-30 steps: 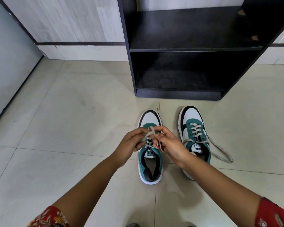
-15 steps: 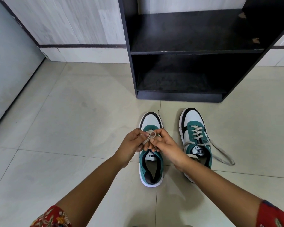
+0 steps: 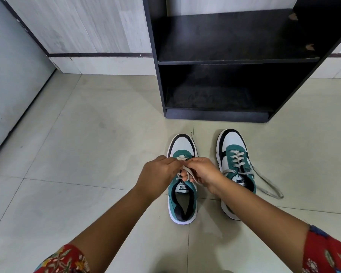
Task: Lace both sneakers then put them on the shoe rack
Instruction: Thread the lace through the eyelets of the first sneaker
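Observation:
Two green, white and black sneakers stand side by side on the tiled floor, toes toward the rack. Over the left sneaker (image 3: 182,201) my left hand (image 3: 158,175) and my right hand (image 3: 202,173) meet, both pinching its beige lace (image 3: 188,173) above the eyelets. The hands hide most of that shoe's lacing. The right sneaker (image 3: 233,154) is laced, and its loose lace ends (image 3: 268,186) trail on the floor to the right. A black shoe rack (image 3: 234,60) with two bare shelves stands just beyond the shoes.
A grey wall or door panel (image 3: 12,79) runs along the left. A wood-look wall with a white skirting (image 3: 106,66) is behind the rack. Pale floor tiles (image 3: 83,146) spread to the left of the shoes.
Both hands have stayed on the left sneaker's lace, working it closer together above the tongue. The view shifted slightly downward. The right sneaker has not moved.

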